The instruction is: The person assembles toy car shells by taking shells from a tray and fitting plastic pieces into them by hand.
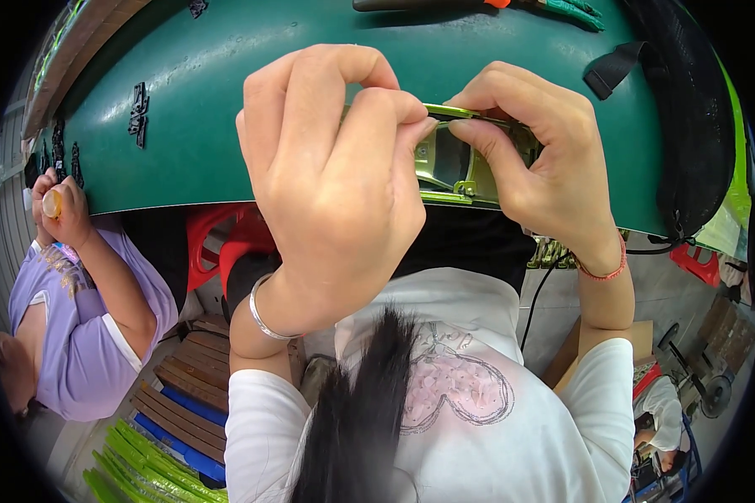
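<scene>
Pinching the thin top edge of a small yellow-green toy car (453, 163) with both hands, I seem to be midway through fitting or pressing a part onto it, just above the green tabletop (226, 75). My left hand (335, 184) is curled, thumb and forefinger closed tight on the edge; my right hand (545, 159) cups the car's far side, fingertips closed on the same strip. Next calls for steady, even pressure, I judge. Both wrists bend inward, forearms rising from below.
</scene>
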Action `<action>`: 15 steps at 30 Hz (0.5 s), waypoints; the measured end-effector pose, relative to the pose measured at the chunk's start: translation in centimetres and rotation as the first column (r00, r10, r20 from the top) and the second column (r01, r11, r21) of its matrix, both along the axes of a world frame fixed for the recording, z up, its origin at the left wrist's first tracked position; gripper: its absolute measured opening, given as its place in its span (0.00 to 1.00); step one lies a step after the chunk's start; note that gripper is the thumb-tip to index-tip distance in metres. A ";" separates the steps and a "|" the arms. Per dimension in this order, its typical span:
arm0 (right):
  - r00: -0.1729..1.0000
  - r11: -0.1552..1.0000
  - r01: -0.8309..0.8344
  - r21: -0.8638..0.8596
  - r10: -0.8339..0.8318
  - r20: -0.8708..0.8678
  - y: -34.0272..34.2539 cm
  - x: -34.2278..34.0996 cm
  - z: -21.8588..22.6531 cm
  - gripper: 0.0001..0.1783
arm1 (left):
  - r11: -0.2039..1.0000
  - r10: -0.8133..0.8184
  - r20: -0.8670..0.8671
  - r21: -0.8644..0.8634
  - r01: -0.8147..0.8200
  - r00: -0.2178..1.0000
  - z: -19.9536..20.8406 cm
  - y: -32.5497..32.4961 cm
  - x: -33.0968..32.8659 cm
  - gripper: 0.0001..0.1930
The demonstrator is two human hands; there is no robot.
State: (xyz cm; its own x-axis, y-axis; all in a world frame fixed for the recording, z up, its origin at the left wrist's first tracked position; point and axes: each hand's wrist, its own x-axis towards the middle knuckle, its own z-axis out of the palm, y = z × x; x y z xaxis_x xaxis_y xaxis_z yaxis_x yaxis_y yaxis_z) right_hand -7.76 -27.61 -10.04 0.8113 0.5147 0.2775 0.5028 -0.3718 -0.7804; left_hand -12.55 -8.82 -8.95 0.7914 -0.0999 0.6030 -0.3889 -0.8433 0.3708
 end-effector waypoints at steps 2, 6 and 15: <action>1.000 1.000 -0.007 0.007 0.007 0.016 -0.1 0.0 0.0 0.08 | 1.000 0.014 -0.003 0.009 -0.014 1.000 0.1 -0.2 0.0 0.10; 1.000 0.999 -0.003 0.041 0.003 0.017 -0.4 -0.2 -0.3 0.08 | 1.000 0.022 -0.031 -0.001 -0.022 0.999 0.1 -0.5 -0.2 0.10; 0.997 1.000 -0.005 0.003 0.005 0.074 -0.9 -0.4 -0.1 0.09 | 0.993 -0.090 -0.174 -0.091 0.075 0.981 0.5 -0.5 0.4 0.12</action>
